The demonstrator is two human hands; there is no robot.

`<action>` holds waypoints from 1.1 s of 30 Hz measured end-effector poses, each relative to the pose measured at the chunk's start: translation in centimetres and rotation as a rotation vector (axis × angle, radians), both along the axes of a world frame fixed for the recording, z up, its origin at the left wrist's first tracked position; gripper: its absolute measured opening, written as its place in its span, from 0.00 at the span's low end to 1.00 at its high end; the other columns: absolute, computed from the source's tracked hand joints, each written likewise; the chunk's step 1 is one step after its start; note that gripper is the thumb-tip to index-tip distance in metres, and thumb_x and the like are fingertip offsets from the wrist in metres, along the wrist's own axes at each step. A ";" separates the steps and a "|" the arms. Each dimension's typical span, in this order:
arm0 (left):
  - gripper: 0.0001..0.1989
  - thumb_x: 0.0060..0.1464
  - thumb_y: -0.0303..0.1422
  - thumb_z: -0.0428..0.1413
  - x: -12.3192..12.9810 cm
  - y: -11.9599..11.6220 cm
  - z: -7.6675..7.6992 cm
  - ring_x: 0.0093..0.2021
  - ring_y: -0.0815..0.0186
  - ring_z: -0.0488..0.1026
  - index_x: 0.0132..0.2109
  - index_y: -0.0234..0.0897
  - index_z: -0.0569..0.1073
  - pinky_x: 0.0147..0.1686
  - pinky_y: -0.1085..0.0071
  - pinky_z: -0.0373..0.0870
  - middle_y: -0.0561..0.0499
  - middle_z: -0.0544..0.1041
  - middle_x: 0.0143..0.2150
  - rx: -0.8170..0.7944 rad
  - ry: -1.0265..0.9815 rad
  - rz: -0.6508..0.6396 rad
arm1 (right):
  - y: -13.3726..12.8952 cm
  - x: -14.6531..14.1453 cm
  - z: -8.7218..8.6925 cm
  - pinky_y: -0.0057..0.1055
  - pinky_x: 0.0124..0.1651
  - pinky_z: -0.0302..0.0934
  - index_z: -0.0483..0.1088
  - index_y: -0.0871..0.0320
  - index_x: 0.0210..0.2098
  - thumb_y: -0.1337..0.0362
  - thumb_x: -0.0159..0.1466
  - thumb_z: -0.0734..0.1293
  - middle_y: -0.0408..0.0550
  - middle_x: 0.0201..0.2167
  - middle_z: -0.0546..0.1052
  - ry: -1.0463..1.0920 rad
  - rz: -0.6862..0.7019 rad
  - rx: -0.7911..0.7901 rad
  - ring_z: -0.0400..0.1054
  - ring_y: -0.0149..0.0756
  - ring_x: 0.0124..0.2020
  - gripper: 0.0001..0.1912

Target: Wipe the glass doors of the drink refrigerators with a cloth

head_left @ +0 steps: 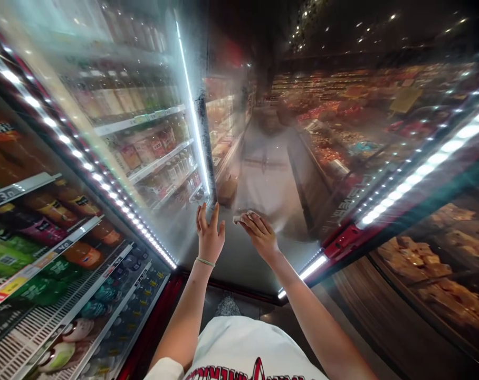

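A fogged glass cooler door (231,253) stands open in front of me, framed by bright light strips. My left hand (210,228) has its fingers spread at the glass, and a thin band circles its wrist. To its right, my right hand (260,232) presses a small white cloth or tissue (237,219) against the glass. Most of that white piece is hidden under the fingers. Hazy reflections of a white shirt and shop shelves show in the door, along with wipe-like streaks.
Cooler shelves with drink bottles (83,253) stand on the left, with a wire rack (29,332) below. At right, past the door's lit edge (433,163), is a brown display stand (354,301) holding packaged goods (417,258).
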State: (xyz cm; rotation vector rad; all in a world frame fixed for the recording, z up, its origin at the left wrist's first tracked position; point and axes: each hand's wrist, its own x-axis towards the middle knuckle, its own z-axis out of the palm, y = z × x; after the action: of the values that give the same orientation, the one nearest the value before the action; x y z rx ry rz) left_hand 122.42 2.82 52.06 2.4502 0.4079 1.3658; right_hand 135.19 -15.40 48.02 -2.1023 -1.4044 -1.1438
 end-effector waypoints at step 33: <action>0.28 0.69 0.35 0.49 -0.4 2.9 -0.1 0.76 0.46 0.49 0.73 0.42 0.58 0.70 0.41 0.57 0.34 0.52 0.74 -0.043 -0.021 0.106 | 2.6 1.4 10.9 0.60 0.72 0.54 0.80 0.52 0.50 0.66 0.72 0.64 0.50 0.65 0.73 -0.058 -0.092 0.459 0.52 0.53 0.74 0.13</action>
State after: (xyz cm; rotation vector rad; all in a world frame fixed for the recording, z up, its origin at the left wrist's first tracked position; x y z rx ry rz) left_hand 122.01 5.68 51.92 2.4085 0.5631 1.4076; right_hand 136.63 -12.85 58.92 -1.8293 -0.9563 -1.4151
